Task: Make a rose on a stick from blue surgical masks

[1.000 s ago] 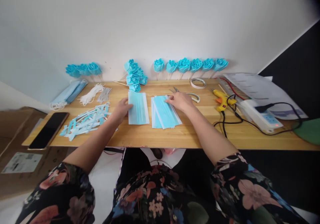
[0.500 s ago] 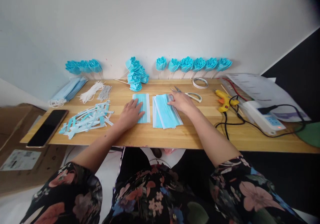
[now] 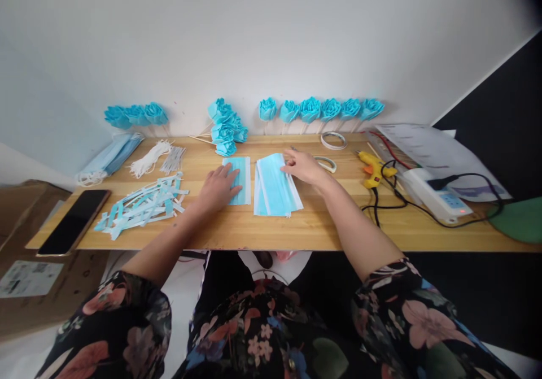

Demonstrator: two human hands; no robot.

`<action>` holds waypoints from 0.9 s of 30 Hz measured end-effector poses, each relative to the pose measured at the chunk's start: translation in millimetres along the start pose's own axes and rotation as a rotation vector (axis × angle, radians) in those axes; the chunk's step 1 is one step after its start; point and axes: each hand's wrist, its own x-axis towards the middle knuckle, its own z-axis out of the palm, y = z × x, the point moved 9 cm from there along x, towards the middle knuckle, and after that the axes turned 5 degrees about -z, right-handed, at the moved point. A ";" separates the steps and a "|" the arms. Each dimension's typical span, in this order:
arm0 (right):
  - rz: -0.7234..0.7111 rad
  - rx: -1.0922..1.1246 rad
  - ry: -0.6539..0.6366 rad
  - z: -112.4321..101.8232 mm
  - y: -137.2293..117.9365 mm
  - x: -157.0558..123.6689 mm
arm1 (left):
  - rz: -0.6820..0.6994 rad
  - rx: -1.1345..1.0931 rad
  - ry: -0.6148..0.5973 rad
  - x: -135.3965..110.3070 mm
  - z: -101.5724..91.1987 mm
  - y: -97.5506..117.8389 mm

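Note:
My left hand (image 3: pixel 219 187) lies flat, fingers spread, on a single blue face mask (image 3: pixel 240 179) on the wooden table (image 3: pixel 296 229). To its right sits a small stack of blue masks (image 3: pixel 275 186). My right hand (image 3: pixel 303 166) rests at the far right corner of that stack, fingers curled loosely on its edge. Just beyond the right hand lie scissors (image 3: pixel 326 163) with pale handles.
Blue mask roses (image 3: pixel 320 108) line the wall, with a cluster (image 3: pixel 224 125) behind the masks. Cut mask strips (image 3: pixel 141 205), ear loops (image 3: pixel 149 158), a mask pile (image 3: pixel 109 157) and a phone (image 3: pixel 71 221) lie left. A tape roll (image 3: pixel 333 139), yellow glue gun (image 3: pixel 374 168), cables and power strip (image 3: pixel 438 196) lie right.
My left hand slid from the single mask's left edge onto its top and now presses it flat. My right hand stayed at the stack's far corner. The view shifted slightly.

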 end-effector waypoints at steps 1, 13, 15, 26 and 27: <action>0.006 0.158 -0.008 0.8 0.1 0.0 | 0.005 -0.072 0.035 1.1 -5.5 2.2; -0.081 0.970 0.072 -4.7 -20.7 -2.7 | -0.269 -1.604 -0.363 33.7 8.6 68.8; -0.086 1.003 0.096 -8.0 -20.7 -2.8 | -0.287 -1.614 -0.378 37.1 13.5 73.6; -0.053 0.696 0.010 -0.5 -26.8 -9.5 | -0.320 -1.474 -0.032 38.7 3.7 44.0; -0.060 0.640 0.026 -0.3 -28.1 -10.2 | -0.315 -1.467 -0.026 37.8 2.8 43.6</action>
